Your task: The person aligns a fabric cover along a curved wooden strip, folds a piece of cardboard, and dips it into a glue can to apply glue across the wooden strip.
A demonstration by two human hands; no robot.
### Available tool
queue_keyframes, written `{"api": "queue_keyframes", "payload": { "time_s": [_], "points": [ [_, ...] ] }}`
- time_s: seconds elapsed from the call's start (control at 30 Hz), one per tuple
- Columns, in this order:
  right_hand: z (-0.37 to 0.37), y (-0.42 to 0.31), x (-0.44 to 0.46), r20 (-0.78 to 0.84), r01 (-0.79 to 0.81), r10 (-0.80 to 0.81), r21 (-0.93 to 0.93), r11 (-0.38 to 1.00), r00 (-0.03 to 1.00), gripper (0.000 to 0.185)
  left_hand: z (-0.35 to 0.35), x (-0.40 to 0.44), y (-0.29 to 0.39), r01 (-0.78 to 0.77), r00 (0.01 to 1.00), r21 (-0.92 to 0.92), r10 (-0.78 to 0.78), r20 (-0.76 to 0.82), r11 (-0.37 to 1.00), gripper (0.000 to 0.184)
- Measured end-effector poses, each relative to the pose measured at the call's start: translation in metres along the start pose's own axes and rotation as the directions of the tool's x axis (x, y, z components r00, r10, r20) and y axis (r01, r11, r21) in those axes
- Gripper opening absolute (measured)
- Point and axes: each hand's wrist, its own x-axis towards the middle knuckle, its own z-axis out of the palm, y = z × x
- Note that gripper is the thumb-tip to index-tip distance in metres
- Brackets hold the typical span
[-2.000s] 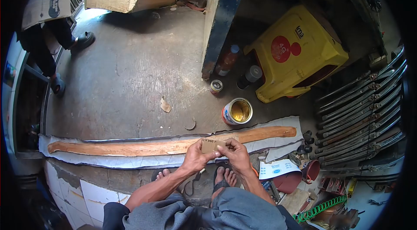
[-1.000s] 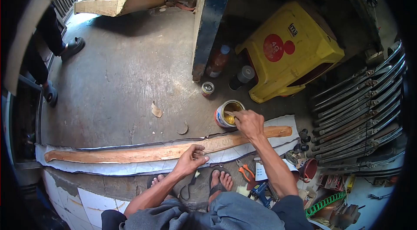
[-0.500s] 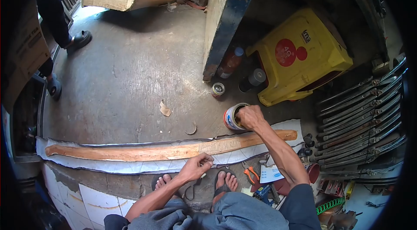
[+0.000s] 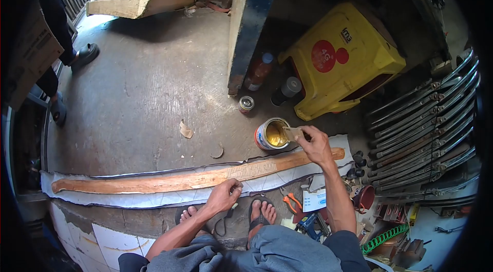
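Observation:
My right hand pinches a small flat spreader, tilted at the rim of an open can. Glossy amber, glue-like liquid shows inside the can. In front of me lies a long, slightly curved tan-brown strip, with a paler lined patch right of its middle. Under it is a dark-edged white sheet. My left hand rests at the near edge of the strip, fingers curled together. Whatever those fingers may hold is hidden.
Beyond the can stand a small tin, a dark spray can, a bottle and a yellow stool. Orange-handled pliers lie by my feet. Curved metal bars are stacked at right. Another person's leg is at far left.
My right hand has drawn back and up out of the can, bringing the spreader into sight at the rim. The left hand stays by the strip. The view has shifted slightly.

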Motion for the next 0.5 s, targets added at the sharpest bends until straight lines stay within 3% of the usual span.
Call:
{"api": "queue_keyframes", "payload": {
  "time_s": [0.03,0.1,0.13,0.17,0.23,0.3,0.37,0.4,0.43,0.47,0.5],
  "points": [
    [0.007,0.002,-0.002,-0.006,-0.005,0.005,0.000,1.000,1.000,0.028,0.002,0.001,-0.004,-0.003,1.000,0.003,0.003,0.006,1.000,0.025],
    [0.023,0.005,-0.005,-0.095,0.442,-0.457,-0.141,0.886,0.884,0.023,0.004,0.003,-0.007,-0.051,0.999,0.060,0.052,-0.009,0.997,0.027],
    [0.026,0.002,-0.010,0.099,0.427,-0.416,-0.173,0.888,0.904,0.020,0.005,0.005,-0.005,-0.055,0.998,0.065,0.055,-0.003,0.996,0.027],
    [0.027,0.000,-0.015,0.190,0.454,-0.421,-0.195,0.869,0.887,0.020,0.005,0.005,-0.003,-0.053,0.999,0.061,0.053,-0.003,0.997,0.025],
    [0.014,-0.023,-0.017,0.221,0.384,-0.328,-0.300,0.873,0.919,0.021,0.006,0.004,0.000,-0.045,0.999,0.062,0.044,0.008,0.997,0.022],
    [0.019,-0.015,-0.012,0.218,0.408,-0.354,-0.299,0.863,0.909,0.020,0.008,0.005,-0.002,-0.151,0.984,0.153,0.163,-0.071,0.977,0.022],
    [0.018,-0.008,-0.019,0.205,0.425,-0.377,-0.305,0.852,0.903,0.019,0.011,0.008,-0.011,-0.177,0.980,0.205,0.191,-0.053,0.963,0.026],
    [0.013,-0.015,-0.024,0.173,0.272,-0.271,0.018,0.962,0.947,0.018,0.011,0.011,-0.012,-0.216,0.961,0.353,0.262,-0.088,0.911,0.031],
    [0.010,-0.017,-0.028,0.188,0.087,-0.159,0.343,0.935,0.969,0.018,0.013,0.013,-0.016,-0.234,0.937,0.487,0.328,-0.116,0.841,0.036],
    [0.010,-0.008,-0.028,0.052,0.047,-0.097,0.590,0.806,0.994,0.020,0.014,0.016,-0.025,-0.274,0.921,0.546,0.380,-0.089,0.792,0.050],
    [-0.009,-0.002,-0.032,0.012,-0.050,0.054,0.615,0.787,0.998,0.024,0.012,0.016,-0.019,-0.262,0.919,0.588,0.384,-0.090,0.765,0.057]
  ]
}}
